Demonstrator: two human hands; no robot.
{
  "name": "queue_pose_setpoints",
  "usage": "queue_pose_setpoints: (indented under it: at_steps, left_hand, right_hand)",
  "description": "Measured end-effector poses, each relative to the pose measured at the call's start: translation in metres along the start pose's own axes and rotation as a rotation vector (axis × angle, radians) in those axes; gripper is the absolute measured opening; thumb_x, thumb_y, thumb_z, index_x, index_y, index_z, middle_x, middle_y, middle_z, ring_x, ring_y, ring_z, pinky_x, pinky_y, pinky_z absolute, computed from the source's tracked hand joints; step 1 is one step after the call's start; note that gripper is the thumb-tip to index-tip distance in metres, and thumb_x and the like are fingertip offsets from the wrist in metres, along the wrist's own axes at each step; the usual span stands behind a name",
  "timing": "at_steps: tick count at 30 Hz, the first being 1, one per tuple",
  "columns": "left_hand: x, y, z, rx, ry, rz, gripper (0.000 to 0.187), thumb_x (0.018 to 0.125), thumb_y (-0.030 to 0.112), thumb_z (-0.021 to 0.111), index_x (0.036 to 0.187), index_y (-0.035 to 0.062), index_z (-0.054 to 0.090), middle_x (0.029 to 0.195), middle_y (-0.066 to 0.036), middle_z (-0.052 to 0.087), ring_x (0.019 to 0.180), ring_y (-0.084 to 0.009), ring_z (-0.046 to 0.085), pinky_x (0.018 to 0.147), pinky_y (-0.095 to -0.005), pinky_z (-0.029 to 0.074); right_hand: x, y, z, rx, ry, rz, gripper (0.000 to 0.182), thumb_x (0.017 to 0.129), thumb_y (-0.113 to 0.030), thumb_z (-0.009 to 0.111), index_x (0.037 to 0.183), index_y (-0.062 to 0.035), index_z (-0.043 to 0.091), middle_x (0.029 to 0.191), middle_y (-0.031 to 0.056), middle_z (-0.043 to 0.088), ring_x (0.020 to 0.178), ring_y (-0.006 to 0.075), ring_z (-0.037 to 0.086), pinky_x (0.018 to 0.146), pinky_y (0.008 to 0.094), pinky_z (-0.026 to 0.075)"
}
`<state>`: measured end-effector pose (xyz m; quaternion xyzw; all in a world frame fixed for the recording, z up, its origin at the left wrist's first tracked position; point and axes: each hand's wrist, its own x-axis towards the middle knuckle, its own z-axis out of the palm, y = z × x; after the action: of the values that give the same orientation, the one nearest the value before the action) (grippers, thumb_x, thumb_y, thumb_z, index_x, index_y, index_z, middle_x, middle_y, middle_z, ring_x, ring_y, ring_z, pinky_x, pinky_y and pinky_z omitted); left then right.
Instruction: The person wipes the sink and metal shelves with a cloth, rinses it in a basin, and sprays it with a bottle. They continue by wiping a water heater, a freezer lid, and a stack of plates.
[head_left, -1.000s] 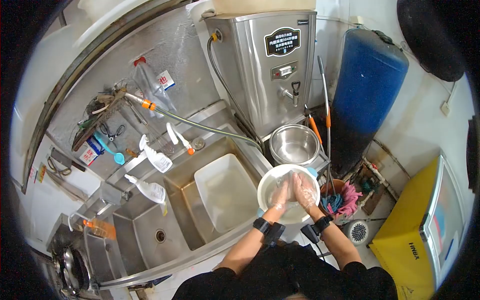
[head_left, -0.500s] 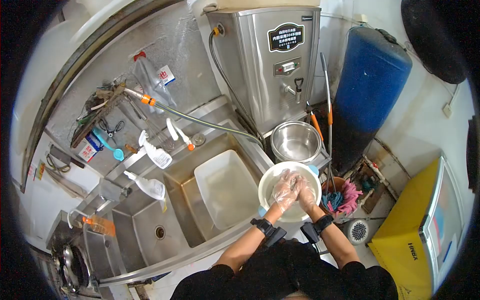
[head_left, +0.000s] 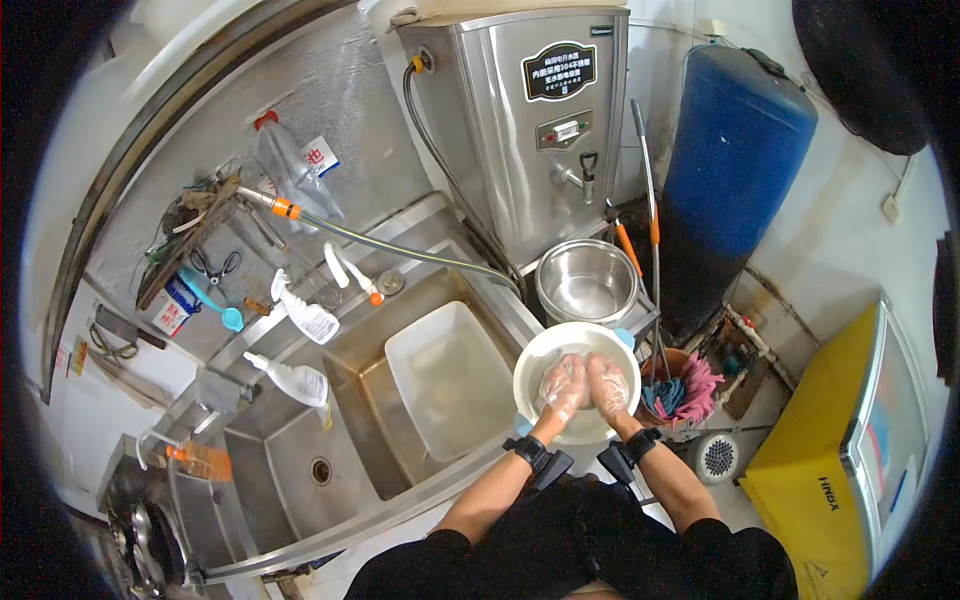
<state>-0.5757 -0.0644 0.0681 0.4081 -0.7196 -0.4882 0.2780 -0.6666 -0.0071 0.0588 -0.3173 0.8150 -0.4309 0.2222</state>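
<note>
My left hand [head_left: 563, 385] and my right hand [head_left: 606, 384] are side by side inside a round white basin [head_left: 526, 358] with pale blue handles. Thin clear plastic gloves cover both of them, wrinkled and wet-looking. Cloudy liquid [head_left: 575, 430] shows around the wrists. The fingers point down and away from me, so their tips and anything between them are hidden. A narrow gap separates the two hands.
Left of the basin is a steel sink [head_left: 360, 440] with a white tub [head_left: 400, 350] in it. Spray bottles [head_left: 300, 382] stand along its ledge. A steel pot [head_left: 588, 280] sits behind the basin, below a water boiler [head_left: 530, 150]. Mops [head_left: 690, 390] fill a bucket at right.
My hands were pressed together in the basin; now they are apart, side by side and lower in it. The camera view has shifted slightly.
</note>
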Motion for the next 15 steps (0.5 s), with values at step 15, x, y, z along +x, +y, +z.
queue_pose_setpoints:
  at_steps: [15]
  left_hand:
    - [0.02,-0.036,0.0,-0.171,-0.412,-0.118,0.077,0.089,0.058,0.048,0.143,0.0059,0.029,0.143,-0.023,0.034,0.137,-0.0319,0.027,0.111,-0.0375,0.026]
  right_hand:
    - [0.013,0.037,-0.008,0.005,-0.097,-0.166,0.052,0.089,-0.046,0.047,0.119,-0.0049,0.06,0.113,0.0238,0.061,0.105,0.0401,0.058,0.091,0.0422,0.042]
